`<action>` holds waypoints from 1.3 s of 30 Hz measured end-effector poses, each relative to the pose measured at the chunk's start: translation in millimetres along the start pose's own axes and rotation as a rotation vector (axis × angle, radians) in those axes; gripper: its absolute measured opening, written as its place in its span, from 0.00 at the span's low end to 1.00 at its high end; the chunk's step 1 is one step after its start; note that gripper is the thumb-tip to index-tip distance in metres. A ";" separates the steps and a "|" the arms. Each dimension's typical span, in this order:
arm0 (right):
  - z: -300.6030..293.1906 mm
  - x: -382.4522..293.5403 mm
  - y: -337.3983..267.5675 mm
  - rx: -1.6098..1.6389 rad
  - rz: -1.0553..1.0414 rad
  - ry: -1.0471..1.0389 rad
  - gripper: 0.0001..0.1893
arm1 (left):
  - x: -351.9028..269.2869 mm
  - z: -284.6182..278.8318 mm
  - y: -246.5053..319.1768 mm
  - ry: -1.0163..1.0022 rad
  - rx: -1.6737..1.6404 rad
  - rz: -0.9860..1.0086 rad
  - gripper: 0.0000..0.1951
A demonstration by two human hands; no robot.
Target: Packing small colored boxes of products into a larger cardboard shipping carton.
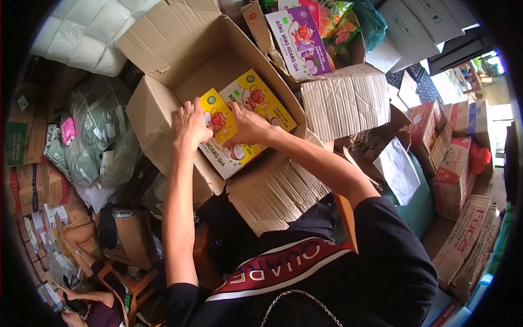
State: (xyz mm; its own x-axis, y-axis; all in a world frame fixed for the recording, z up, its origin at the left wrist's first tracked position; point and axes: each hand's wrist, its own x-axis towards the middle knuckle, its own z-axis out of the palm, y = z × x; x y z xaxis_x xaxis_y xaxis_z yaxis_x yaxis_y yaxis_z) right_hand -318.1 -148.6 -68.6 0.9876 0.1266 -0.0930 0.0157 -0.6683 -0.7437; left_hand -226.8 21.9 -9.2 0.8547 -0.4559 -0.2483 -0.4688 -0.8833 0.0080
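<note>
A large open cardboard carton (200, 73) stands before me, its flaps spread. Yellow and white printed boxes lie in it: one in front (224, 157) at the near left, and another (261, 98) just behind to its right. My left hand (193, 124) rests on the front box's left edge, fingers over the side. My right hand (249, 124) lies across the top near where the two boxes meet, thumb on the front box and fingertips at the gap. Whether either hand grips is partly hidden by the fingers.
A second carton (345, 98) at the upper right holds a purple and white box (300, 43) and bright packets. Wrapped white rolls (88, 32) are at the upper left, bagged goods (94, 135) at left. Another person's arm (92, 297) shows at the lower left.
</note>
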 end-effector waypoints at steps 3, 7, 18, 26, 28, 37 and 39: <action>0.1 -2.8 1.6 0.011 0.051 -0.044 0.66 | -2.8 2.4 3.4 0.006 -0.021 0.010 0.51; -0.4 -4.0 4.0 0.018 0.014 -0.002 0.65 | 0.7 4.7 2.4 0.026 -0.029 0.046 0.51; -183.9 18.5 59.6 -0.336 0.034 1.120 0.41 | -5.3 10.6 11.3 0.069 -0.017 0.012 0.58; -190.4 30.7 84.7 -0.352 0.583 0.619 0.77 | -4.9 26.5 -3.7 0.050 -0.052 -0.033 0.62; -193.3 26.7 77.1 -0.263 0.574 0.782 0.76 | -4.2 25.0 -0.5 0.049 -0.074 -0.016 0.62; -182.9 22.7 -25.5 -0.091 -0.581 1.180 0.79 | 4.1 33.5 -4.1 0.163 -0.036 0.060 0.58; -150.7 19.8 -51.3 -0.130 -0.562 1.121 0.81 | 2.5 33.3 -7.0 0.169 -0.040 0.062 0.58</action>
State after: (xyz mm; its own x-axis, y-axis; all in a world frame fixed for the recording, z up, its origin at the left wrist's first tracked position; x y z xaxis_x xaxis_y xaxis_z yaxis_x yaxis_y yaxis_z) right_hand -275.8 -222.3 67.4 0.4280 -0.2314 0.8736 0.4284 -0.7992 -0.4216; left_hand -228.8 30.6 -42.2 0.8515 -0.5183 -0.0798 -0.5151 -0.8552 0.0577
